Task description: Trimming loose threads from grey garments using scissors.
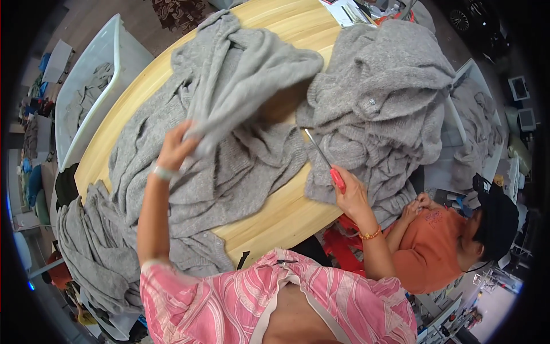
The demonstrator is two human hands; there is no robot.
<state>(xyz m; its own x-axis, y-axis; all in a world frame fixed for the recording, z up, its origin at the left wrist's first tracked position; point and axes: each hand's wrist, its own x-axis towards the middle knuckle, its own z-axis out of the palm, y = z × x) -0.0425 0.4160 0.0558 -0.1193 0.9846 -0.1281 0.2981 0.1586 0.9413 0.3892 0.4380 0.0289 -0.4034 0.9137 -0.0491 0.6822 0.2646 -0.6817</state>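
On the round wooden table (275, 221), the left hand (175, 148) pinches a fold of the grey knitted garment (229, 114) spread there, while the right hand (350, 195) closes around a red-handled screwdriver (323, 160) beside another grey heap (384, 97).

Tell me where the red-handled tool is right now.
The red-handled tool is in the right hand, right of centre in the head view, its metal shaft pointing up-left between the two grey sweater piles.

Round wooden table (286, 215): two grey knit garment heaps (229, 155) (378, 103), papers (344, 11) at far edge.
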